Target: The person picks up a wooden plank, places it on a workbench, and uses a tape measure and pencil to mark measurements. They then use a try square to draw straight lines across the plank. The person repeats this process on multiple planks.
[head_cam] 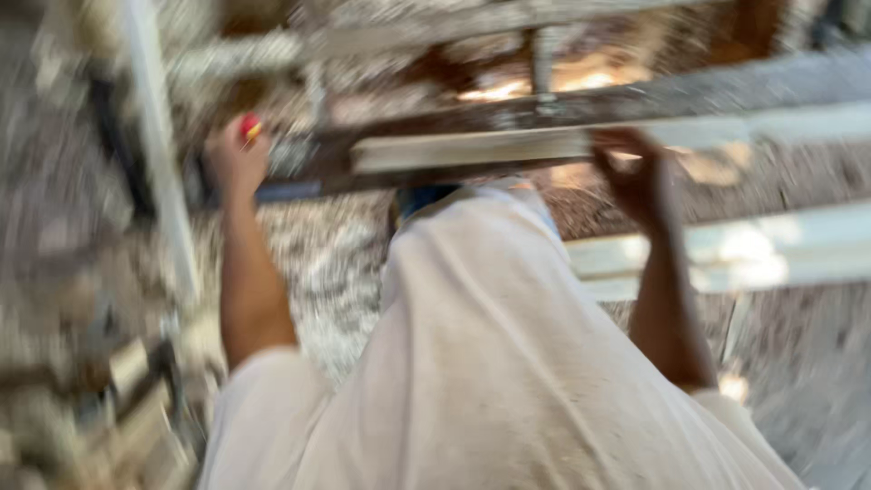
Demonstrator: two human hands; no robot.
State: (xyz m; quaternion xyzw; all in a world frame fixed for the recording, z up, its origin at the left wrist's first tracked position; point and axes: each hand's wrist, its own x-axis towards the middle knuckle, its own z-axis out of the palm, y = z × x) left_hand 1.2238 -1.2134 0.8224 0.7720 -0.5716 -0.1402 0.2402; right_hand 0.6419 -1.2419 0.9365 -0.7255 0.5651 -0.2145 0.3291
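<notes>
Two hands were up at a long pale wooden strip that lay across a dark bench, and the whole view was badly smeared by motion. The right hand was curled over the strip near its middle, fingers wrapped on its far edge, so it had hold of the wood. The left hand was closed around a small tool with a red and yellow handle just off the strip's left end; what kind of tool it was could not be told through the blur.

To do this well, I judged that the right hand needed to press the strip flat and steady against the bench, while the left brought the tool in square to the wood and clear of the holding fingers. A firm stance mattered too, since the person leaned far forward over the work.

A white garment filled the lower middle of the view and hid much of the near bench edge. A second pale board lay just below the right forearm, near enough to catch an elbow. A white upright bar stood at the left, and the ground beneath looked littered with pale shavings or rubble.
</notes>
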